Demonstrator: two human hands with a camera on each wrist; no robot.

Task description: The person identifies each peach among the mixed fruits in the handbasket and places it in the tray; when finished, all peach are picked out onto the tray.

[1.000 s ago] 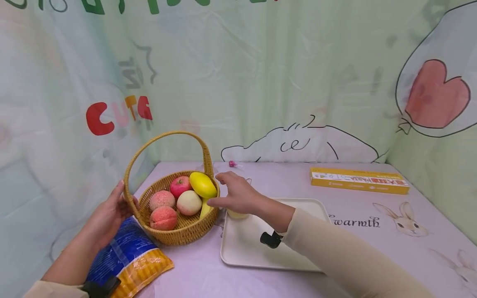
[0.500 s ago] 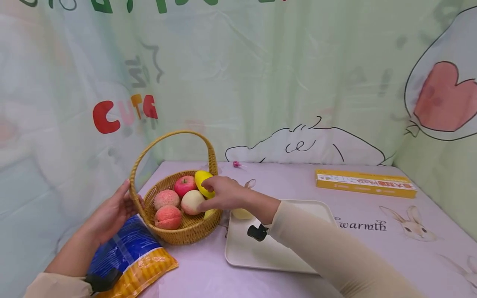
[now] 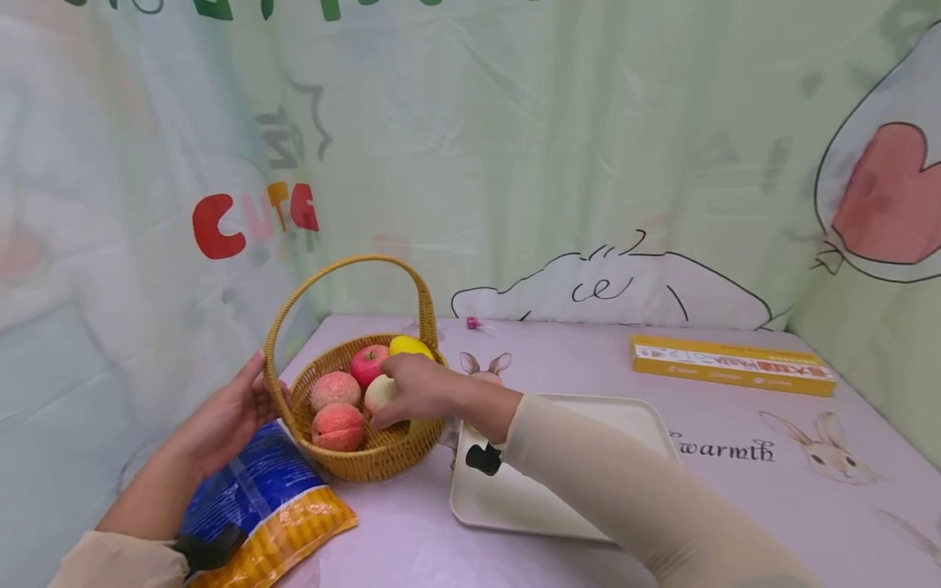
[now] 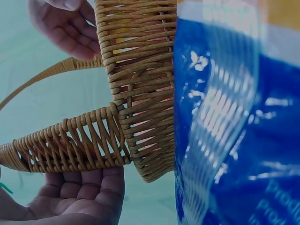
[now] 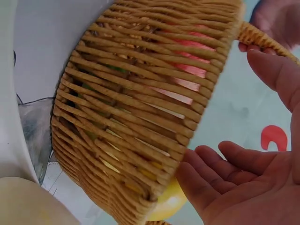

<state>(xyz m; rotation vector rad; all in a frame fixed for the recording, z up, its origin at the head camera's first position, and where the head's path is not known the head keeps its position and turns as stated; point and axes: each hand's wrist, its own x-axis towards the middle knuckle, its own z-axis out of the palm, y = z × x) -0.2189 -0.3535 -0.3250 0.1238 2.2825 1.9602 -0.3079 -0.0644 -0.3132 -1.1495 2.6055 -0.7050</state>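
A wicker basket [image 3: 367, 465] with a tall arched handle holds a red apple [image 3: 367, 365], two pinkish-red peaches [image 3: 338, 427], a pale whitish peach [image 3: 376, 394] and a yellow mango-like fruit [image 3: 409, 346]. Part of another yellow fruit is mostly hidden by my right hand. My left hand [image 3: 234, 420] holds the left side of the handle, its fingers passing behind the wicker. Over the basket's right rim reaches my right hand [image 3: 421, 388], thumb and fingers spread above the pale peach and apple. The right wrist view shows nothing gripped in it.
A cream tray [image 3: 537, 498] lies right of the basket, under my right forearm. A pale round fruit [image 5: 33, 206] sits at its left end. A blue and orange bag [image 3: 275, 498] lies front left. A yellow pasta box [image 3: 731, 365] and a lollipop [image 3: 474, 322] are farther back.
My right hand has moved left from the basket's right rim to above the fruit. My left hand stays at the handle. The head view has shifted slightly.
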